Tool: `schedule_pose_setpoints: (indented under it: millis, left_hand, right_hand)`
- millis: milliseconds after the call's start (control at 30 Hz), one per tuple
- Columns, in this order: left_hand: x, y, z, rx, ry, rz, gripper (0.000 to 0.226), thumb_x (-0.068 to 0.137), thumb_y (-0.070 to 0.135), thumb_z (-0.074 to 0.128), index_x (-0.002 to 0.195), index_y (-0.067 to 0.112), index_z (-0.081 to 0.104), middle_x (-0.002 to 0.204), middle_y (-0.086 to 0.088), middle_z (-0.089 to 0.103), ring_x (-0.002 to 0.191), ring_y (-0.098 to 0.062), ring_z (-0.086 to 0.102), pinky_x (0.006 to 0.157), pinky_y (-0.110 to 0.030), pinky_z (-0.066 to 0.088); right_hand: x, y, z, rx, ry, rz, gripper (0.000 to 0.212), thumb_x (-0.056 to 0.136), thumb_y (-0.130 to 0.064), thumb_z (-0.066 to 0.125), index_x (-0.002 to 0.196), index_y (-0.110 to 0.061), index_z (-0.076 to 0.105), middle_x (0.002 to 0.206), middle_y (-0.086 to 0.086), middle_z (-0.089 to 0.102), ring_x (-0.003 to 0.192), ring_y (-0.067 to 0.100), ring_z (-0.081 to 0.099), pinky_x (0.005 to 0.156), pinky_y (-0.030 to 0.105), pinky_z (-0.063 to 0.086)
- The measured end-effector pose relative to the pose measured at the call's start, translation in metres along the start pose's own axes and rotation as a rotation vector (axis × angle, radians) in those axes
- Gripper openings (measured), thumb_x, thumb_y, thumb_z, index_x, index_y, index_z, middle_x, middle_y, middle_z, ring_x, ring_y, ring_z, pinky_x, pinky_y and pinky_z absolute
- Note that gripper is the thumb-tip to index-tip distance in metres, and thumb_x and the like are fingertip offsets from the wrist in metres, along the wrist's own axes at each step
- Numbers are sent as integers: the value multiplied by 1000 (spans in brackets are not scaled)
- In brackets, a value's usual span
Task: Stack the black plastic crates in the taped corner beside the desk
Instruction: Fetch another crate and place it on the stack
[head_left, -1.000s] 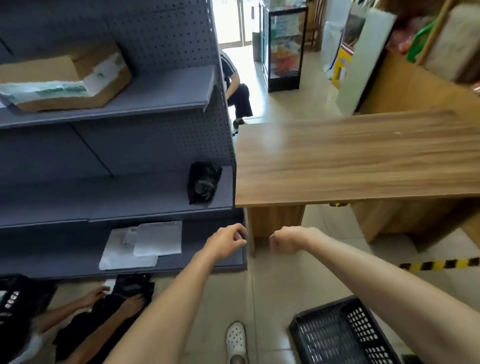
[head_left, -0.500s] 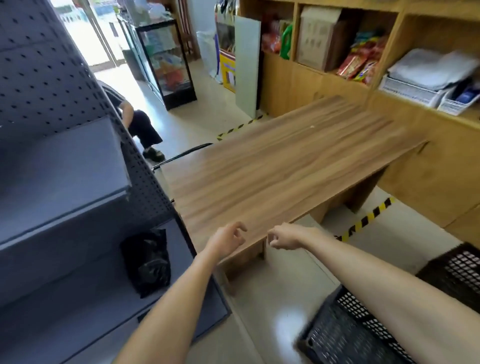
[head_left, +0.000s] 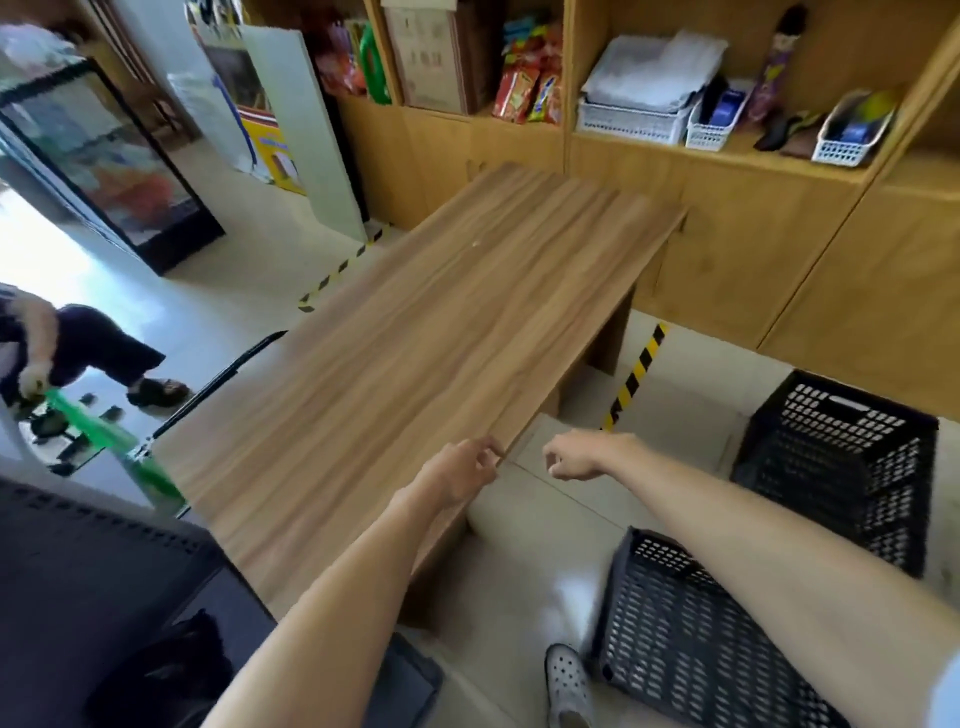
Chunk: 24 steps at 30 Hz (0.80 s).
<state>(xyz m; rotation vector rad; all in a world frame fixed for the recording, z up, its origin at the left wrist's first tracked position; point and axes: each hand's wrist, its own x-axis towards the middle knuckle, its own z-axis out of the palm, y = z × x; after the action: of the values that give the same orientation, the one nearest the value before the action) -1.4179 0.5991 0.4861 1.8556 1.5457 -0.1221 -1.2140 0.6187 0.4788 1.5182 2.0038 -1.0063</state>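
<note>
Both arms reach forward with nothing in them: the left hand (head_left: 460, 475) is loosely curled, its fingers (head_left: 488, 451) at the near edge of the wooden table (head_left: 441, 332), and the right hand (head_left: 576, 457) hangs just beside it, fingers (head_left: 555, 460) half-bent and grasping nothing. The task's things lie on the floor at 4 to 5 o'clock of the hands: a near black crate (head_left: 691, 634) tipped beside the person's white shoe (head_left: 568, 688), and a far black crate (head_left: 841, 467) on its side near the black-and-yellow floor tape (head_left: 635, 376). The likely risk is a stumble: the near crate sits right by the foot while the gaze is on the table. Lifting a tilted crate by one perforated wall could also let it swing and knock the table leg.
</note>
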Motion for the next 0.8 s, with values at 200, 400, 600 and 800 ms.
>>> schedule_pose_setpoints:
  millis: [200,400,600,800]
  left_hand:
    - [60,56,-23,128,-44,137,33,91,24,54,124,28,55,114,4,63,107,-18,59,93,-34,46]
    - [119,138,-9,251,-145,312,33,93,24,53,126,23,56,120,0,62,111,-22,57,95,-35,45]
    - [176,221,36,344,-359,465,32,91,30,54,123,26,58,113,-3,67,105,-25,61,94,-42,50]
    - [234,282,69,514,-619,649,33,93,23,52,126,18,55,127,-9,60,112,-29,56,85,-33,45]
  right_hand:
    - [-3,68,-34,78,82,99,25,92,-28,46,111,-23,60,111,9,66,101,30,64,88,46,53]
    - [-27,154,-22,284,202,239,26,87,-30,43,100,-23,65,106,8,66,98,31,64,88,51,52]
    - [-67,226,12,512,190,464,28,91,-28,38,77,-13,58,72,4,58,63,23,52,58,31,42]
    - [-99,267,42,696,216,644,22,89,-22,33,68,-15,37,66,7,38,53,18,32,62,35,28]
